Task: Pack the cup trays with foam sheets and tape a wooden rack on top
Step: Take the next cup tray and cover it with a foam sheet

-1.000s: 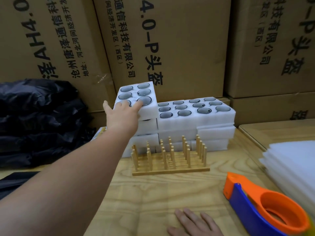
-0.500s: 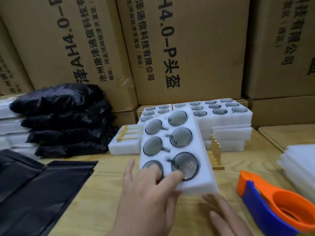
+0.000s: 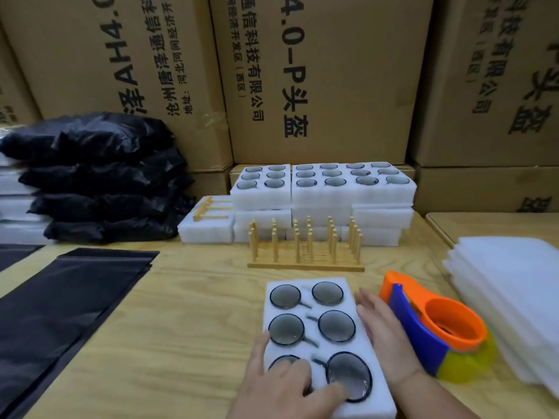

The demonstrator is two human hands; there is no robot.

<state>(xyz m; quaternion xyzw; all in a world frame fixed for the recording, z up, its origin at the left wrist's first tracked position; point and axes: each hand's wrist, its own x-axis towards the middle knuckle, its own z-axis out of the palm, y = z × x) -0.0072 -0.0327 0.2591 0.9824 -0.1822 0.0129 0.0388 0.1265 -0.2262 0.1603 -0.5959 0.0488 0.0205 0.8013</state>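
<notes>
A white foam cup tray (image 3: 314, 313) with several glass cups in it lies flat on the wooden table in front of me. My left hand (image 3: 287, 385) grips its near left corner, fingers over the nearest cups. My right hand (image 3: 384, 334) rests flat against the tray's right side. A wooden peg rack (image 3: 305, 249) stands upright just behind the tray. More cup trays (image 3: 320, 189) are stacked behind the rack. A pile of white foam sheets (image 3: 508, 285) lies at the right. An orange and blue tape dispenser (image 3: 432, 325) sits right of my right hand.
Black plastic bags (image 3: 75, 297) lie flat on the table's left, with stuffed black bags (image 3: 99, 176) piled behind them. Large cardboard boxes (image 3: 317, 80) wall off the back. A smaller foam block with a wooden piece (image 3: 208, 219) on it sits left of the tray stack.
My left hand took a cup tray off the top of the back stack, carried it toward me and set it flat on the table. My right hand moved up against its right side.
</notes>
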